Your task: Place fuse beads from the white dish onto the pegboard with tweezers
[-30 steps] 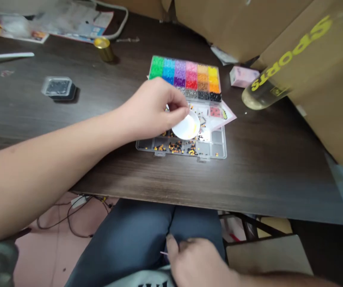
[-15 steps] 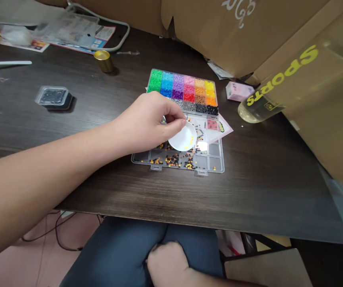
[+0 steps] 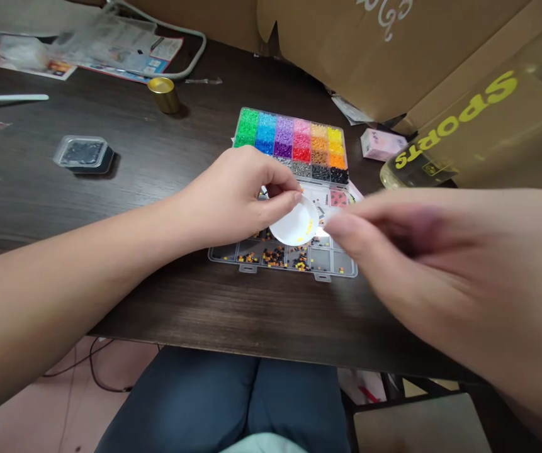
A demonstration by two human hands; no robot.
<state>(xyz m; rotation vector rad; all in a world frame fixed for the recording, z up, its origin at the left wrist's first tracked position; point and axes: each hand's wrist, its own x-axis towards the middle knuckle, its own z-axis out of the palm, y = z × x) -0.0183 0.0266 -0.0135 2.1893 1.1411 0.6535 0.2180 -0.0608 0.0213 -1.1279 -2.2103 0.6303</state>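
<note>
While pinched leftward, dish (image 3: 296, 224) between hands.

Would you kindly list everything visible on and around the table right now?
bead box: one, clear, rainbow beads, table centre
lid: one, clear, loose orange and black beads, near edge
dish: one, white, few yellow beads, over the lid
black tray: one, left
gold cap: one, far left
spoon: one, white, far left
pink box: one, right
bottle: one, yellowish, lying right
cardboard boxes: several, brown, behind
left hand: pinching the dish rim
right hand: blurred, near the dish
</note>
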